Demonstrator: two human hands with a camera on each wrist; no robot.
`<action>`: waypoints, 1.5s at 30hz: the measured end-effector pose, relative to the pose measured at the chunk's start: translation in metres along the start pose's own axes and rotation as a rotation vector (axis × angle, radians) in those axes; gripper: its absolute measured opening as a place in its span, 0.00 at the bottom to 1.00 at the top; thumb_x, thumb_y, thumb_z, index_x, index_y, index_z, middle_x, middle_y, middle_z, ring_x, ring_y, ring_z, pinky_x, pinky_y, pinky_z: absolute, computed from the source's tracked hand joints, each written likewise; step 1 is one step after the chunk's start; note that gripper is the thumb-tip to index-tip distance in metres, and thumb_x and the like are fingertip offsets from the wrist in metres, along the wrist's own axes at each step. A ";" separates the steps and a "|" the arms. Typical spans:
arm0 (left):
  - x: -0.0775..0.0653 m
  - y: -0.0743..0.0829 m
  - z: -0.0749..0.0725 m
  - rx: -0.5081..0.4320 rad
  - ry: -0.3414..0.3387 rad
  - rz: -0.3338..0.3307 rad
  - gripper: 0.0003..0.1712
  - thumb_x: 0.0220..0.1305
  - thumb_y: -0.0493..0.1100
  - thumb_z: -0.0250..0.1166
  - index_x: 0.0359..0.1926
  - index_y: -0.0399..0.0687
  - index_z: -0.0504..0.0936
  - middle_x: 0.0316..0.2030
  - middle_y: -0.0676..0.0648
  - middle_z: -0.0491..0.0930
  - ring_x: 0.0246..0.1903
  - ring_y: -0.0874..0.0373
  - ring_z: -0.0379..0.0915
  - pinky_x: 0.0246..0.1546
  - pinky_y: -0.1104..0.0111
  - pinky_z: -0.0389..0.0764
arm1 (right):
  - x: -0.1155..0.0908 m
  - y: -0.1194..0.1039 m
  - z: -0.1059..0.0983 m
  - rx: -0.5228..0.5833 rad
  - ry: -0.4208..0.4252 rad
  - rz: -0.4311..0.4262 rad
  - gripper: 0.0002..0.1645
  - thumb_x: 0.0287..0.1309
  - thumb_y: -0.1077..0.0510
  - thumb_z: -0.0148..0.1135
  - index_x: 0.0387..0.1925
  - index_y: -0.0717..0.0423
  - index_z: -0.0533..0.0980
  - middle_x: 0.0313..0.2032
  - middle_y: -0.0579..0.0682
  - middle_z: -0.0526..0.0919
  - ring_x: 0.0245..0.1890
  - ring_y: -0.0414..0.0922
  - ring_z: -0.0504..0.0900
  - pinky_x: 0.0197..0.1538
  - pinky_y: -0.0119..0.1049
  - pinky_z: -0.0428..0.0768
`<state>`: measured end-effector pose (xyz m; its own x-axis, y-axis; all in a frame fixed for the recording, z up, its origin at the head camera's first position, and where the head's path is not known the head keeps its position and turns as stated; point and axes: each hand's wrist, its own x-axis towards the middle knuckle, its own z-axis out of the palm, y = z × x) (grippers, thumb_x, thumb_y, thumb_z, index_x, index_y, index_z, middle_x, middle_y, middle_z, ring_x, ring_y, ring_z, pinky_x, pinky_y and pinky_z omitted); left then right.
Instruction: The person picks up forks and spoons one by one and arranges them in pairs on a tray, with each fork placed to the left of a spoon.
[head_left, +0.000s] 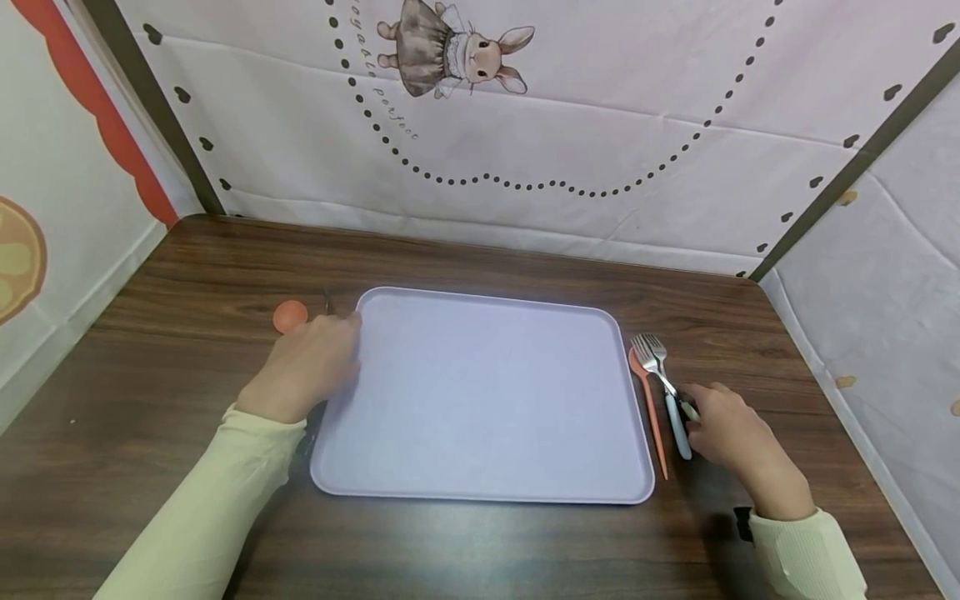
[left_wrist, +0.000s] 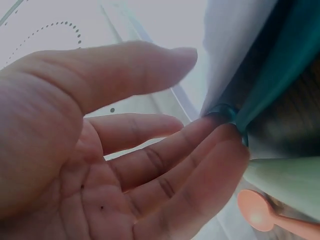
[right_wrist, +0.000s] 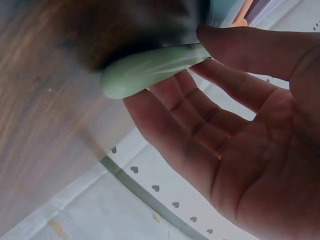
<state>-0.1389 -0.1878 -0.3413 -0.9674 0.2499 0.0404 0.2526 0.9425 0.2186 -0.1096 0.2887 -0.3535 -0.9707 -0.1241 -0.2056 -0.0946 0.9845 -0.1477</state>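
Note:
My right hand (head_left: 731, 425) is at the right of a pale lilac tray (head_left: 480, 400), its thumb and fingers pinching the green handle (right_wrist: 145, 70) of a fork. That fork crosses a blue-handled fork (head_left: 677, 429), and their tines overlap. An orange spoon (head_left: 654, 417) lies between them and the tray. At the tray's left edge is my left hand (head_left: 311, 367), thumb apart from the bent fingers. In the left wrist view its fingertips are right at a blurred teal piece (left_wrist: 280, 65), with a pale green piece (left_wrist: 285, 177) and an orange spoon (left_wrist: 255, 210) close by.
Dark wooden table (head_left: 480, 550) lies under everything. A white printed cloth (head_left: 570, 142) with a rabbit rises behind it, and more cloth walls stand at left and right. A thin dark tip (head_left: 326, 298) shows beyond the left hand, beside an orange spoon bowl (head_left: 290, 317).

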 end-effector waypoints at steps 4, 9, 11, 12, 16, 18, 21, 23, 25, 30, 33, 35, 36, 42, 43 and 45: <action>0.000 0.000 -0.001 0.009 -0.013 -0.017 0.06 0.53 0.29 0.47 0.28 0.39 0.70 0.22 0.40 0.72 0.20 0.47 0.68 0.12 0.53 0.69 | 0.000 0.000 0.001 0.002 0.000 0.011 0.29 0.45 0.66 0.62 0.53 0.69 0.70 0.41 0.68 0.73 0.31 0.54 0.71 0.29 0.53 0.73; -0.001 -0.001 -0.001 0.006 -0.043 -0.043 0.09 0.56 0.29 0.44 0.27 0.38 0.71 0.23 0.38 0.72 0.22 0.46 0.68 0.14 0.51 0.71 | 0.001 0.002 0.000 0.005 -0.008 0.008 0.28 0.45 0.66 0.60 0.52 0.67 0.71 0.36 0.63 0.75 0.30 0.53 0.70 0.27 0.50 0.73; 0.000 -0.002 0.001 0.009 -0.057 -0.045 0.09 0.56 0.29 0.44 0.27 0.38 0.72 0.23 0.39 0.72 0.22 0.46 0.68 0.15 0.51 0.71 | 0.001 0.002 0.000 0.012 -0.012 0.010 0.27 0.44 0.67 0.59 0.51 0.66 0.72 0.34 0.60 0.75 0.29 0.52 0.70 0.26 0.48 0.72; 0.000 -0.003 0.002 0.012 -0.064 -0.045 0.09 0.56 0.29 0.44 0.28 0.37 0.72 0.23 0.39 0.72 0.22 0.47 0.68 0.15 0.52 0.71 | 0.001 0.002 0.001 0.014 -0.013 0.013 0.27 0.44 0.67 0.58 0.51 0.66 0.72 0.33 0.59 0.75 0.29 0.51 0.70 0.25 0.47 0.72; 0.001 -0.004 0.004 0.013 -0.077 -0.039 0.09 0.57 0.30 0.44 0.28 0.37 0.71 0.21 0.40 0.71 0.20 0.48 0.67 0.14 0.54 0.70 | 0.000 0.002 0.002 0.016 -0.007 0.016 0.27 0.43 0.67 0.57 0.51 0.65 0.72 0.33 0.59 0.76 0.28 0.51 0.70 0.24 0.46 0.71; 0.001 -0.003 0.004 0.010 -0.071 -0.037 0.09 0.56 0.30 0.44 0.28 0.37 0.71 0.21 0.40 0.71 0.19 0.48 0.66 0.14 0.54 0.70 | -0.001 0.002 0.002 0.013 0.001 0.015 0.27 0.43 0.67 0.57 0.51 0.65 0.72 0.33 0.60 0.76 0.28 0.51 0.70 0.24 0.46 0.72; 0.001 -0.003 0.003 0.009 -0.069 -0.037 0.09 0.55 0.29 0.44 0.27 0.37 0.71 0.21 0.40 0.71 0.19 0.48 0.66 0.13 0.54 0.70 | -0.002 0.001 0.002 0.009 0.021 0.012 0.27 0.43 0.67 0.56 0.51 0.65 0.72 0.33 0.60 0.76 0.28 0.51 0.71 0.24 0.47 0.73; 0.000 -0.003 0.002 0.010 -0.070 -0.039 0.09 0.55 0.29 0.44 0.27 0.37 0.71 0.21 0.40 0.71 0.19 0.48 0.66 0.13 0.54 0.70 | -0.003 0.000 0.002 0.008 0.040 0.005 0.26 0.43 0.67 0.57 0.50 0.65 0.73 0.33 0.59 0.76 0.28 0.51 0.72 0.25 0.48 0.73; 0.000 -0.003 0.002 0.013 -0.073 -0.042 0.09 0.56 0.29 0.44 0.28 0.37 0.71 0.21 0.40 0.71 0.19 0.48 0.66 0.13 0.54 0.70 | -0.004 -0.001 0.001 0.007 0.058 -0.002 0.25 0.44 0.66 0.58 0.50 0.64 0.73 0.32 0.59 0.76 0.28 0.51 0.72 0.25 0.49 0.74; 0.000 -0.003 0.002 0.013 -0.078 -0.050 0.09 0.56 0.30 0.44 0.28 0.37 0.71 0.21 0.39 0.72 0.19 0.47 0.67 0.13 0.53 0.70 | -0.006 -0.007 -0.002 0.015 0.092 -0.024 0.24 0.46 0.65 0.59 0.49 0.64 0.73 0.30 0.55 0.75 0.26 0.49 0.71 0.22 0.46 0.72; 0.000 -0.002 0.001 0.012 -0.083 -0.053 0.09 0.56 0.30 0.44 0.28 0.37 0.71 0.21 0.39 0.71 0.19 0.47 0.66 0.13 0.53 0.70 | -0.008 -0.011 -0.003 0.016 0.119 -0.043 0.23 0.46 0.65 0.59 0.48 0.65 0.74 0.29 0.54 0.75 0.25 0.48 0.70 0.22 0.45 0.71; 0.000 -0.002 0.001 0.010 -0.088 -0.051 0.09 0.57 0.30 0.44 0.28 0.37 0.71 0.20 0.40 0.71 0.19 0.48 0.66 0.13 0.54 0.70 | -0.008 -0.014 -0.004 0.011 0.142 -0.061 0.23 0.45 0.64 0.59 0.47 0.66 0.74 0.28 0.54 0.75 0.25 0.48 0.70 0.22 0.45 0.72; 0.000 -0.002 0.001 0.011 -0.089 -0.050 0.09 0.57 0.30 0.44 0.28 0.37 0.71 0.20 0.40 0.70 0.19 0.48 0.66 0.13 0.55 0.69 | -0.008 -0.015 -0.004 0.009 0.152 -0.070 0.22 0.45 0.64 0.59 0.46 0.66 0.74 0.28 0.54 0.75 0.25 0.48 0.70 0.23 0.45 0.72; 0.000 -0.002 0.000 0.007 -0.082 -0.034 0.09 0.55 0.29 0.43 0.26 0.38 0.70 0.19 0.41 0.70 0.19 0.48 0.66 0.14 0.55 0.69 | -0.008 -0.021 -0.005 0.023 0.196 -0.122 0.20 0.44 0.65 0.58 0.43 0.68 0.75 0.27 0.53 0.74 0.24 0.47 0.70 0.24 0.43 0.71; 0.000 -0.003 0.000 0.005 -0.080 -0.033 0.09 0.55 0.29 0.43 0.26 0.38 0.70 0.19 0.41 0.70 0.19 0.48 0.66 0.14 0.55 0.70 | -0.008 -0.022 -0.005 0.027 0.203 -0.130 0.20 0.43 0.65 0.59 0.43 0.68 0.76 0.26 0.53 0.74 0.24 0.46 0.69 0.24 0.43 0.71; 0.000 -0.003 0.001 0.006 -0.078 -0.029 0.09 0.55 0.29 0.43 0.26 0.38 0.70 0.19 0.41 0.70 0.19 0.48 0.66 0.14 0.55 0.70 | -0.008 -0.024 -0.005 0.037 0.205 -0.137 0.21 0.43 0.64 0.60 0.43 0.68 0.76 0.25 0.52 0.72 0.23 0.46 0.68 0.24 0.41 0.69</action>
<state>-0.1395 -0.1904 -0.3427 -0.9703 0.2383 -0.0418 0.2244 0.9510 0.2125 -0.1005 0.2668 -0.3430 -0.9743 -0.2246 0.0192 -0.2239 0.9546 -0.1965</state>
